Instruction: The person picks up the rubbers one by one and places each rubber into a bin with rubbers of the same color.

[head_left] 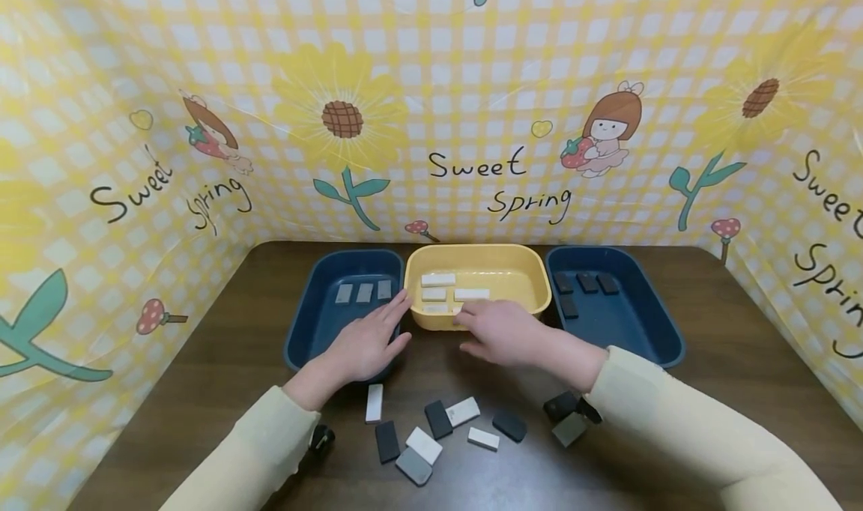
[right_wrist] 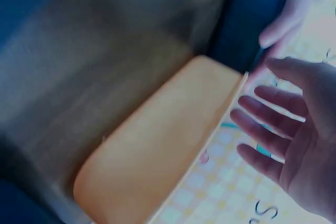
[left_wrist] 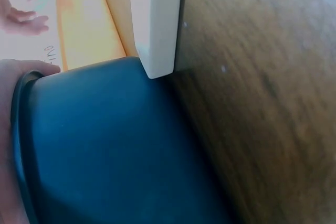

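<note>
My left hand point(head_left: 364, 346) lies across the right side of the left blue tray point(head_left: 297, 339), its fingers straight and the fingertips near the yellow tray. In the left wrist view, the hand's edge shows along the blue rim point(left_wrist: 21, 108). Over the front rim of the yellow tray point(head_left: 526, 282) is my right hand point(head_left: 509, 335), with nothing in it; the right wrist view shows its fingers point(right_wrist: 262, 135) spread loosely. Several flat white blocks point(head_left: 439, 279) lie inside the yellow tray, partly hidden by the right hand. Grey blocks point(head_left: 364, 293) sit in the left blue tray.
A right blue tray point(head_left: 647, 316) holds several dark blocks point(head_left: 586, 282). Loose white, black and grey blocks point(head_left: 423, 446) are scattered across the near table point(head_left: 222, 346). One white block point(head_left: 374, 404) lies just in front of the left tray. A checked cloth point(head_left: 472, 114) hangs behind.
</note>
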The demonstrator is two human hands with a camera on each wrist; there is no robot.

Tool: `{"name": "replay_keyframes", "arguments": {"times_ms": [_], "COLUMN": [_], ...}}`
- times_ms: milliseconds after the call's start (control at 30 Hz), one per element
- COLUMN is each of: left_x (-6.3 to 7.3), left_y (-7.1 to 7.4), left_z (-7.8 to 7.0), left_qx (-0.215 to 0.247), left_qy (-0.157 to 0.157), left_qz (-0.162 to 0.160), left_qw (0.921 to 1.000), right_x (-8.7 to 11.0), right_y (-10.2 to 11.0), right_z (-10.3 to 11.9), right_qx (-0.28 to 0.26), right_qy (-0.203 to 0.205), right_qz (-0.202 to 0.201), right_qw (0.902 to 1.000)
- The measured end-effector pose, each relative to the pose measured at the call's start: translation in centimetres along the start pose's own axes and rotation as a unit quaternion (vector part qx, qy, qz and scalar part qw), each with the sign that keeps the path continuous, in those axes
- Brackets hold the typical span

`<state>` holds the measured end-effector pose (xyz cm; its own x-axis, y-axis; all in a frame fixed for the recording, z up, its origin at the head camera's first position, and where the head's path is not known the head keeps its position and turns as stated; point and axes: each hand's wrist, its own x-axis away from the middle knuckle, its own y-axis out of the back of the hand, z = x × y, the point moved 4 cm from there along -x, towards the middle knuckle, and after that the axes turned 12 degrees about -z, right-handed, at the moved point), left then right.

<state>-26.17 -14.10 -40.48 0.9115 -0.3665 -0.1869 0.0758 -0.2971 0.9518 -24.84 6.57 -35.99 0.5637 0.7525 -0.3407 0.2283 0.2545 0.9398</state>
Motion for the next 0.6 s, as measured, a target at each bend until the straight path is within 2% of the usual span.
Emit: {"name": "replay_keyframes", "arguments": {"times_ms": [167,400,600], "left_x": [-0.1,0.0,0.0], "left_y": [-0.1,-0.1,0.1], "left_z": [0.0,-0.1,-0.2], "left_qx": [-0.001,0.000,0.002], "left_qy": [0.009,0.011,0.013], "left_qz": [0.001,0.002,0.003], "left_qw": [1.0000,0.9999,0.9999], "right_x": [1.3,2.4,2.9], "right_y": [-1.1,-3.0,-4.2], "right_z": [2.0,4.2,5.0], "right_qx": [-0.026,-0.030,-0.039], "right_qy": [0.050,0.083,0.098], "right_qz": [0.041,0.108,0.122], "right_qw": [0.9976,0.9902,0.9869]}}
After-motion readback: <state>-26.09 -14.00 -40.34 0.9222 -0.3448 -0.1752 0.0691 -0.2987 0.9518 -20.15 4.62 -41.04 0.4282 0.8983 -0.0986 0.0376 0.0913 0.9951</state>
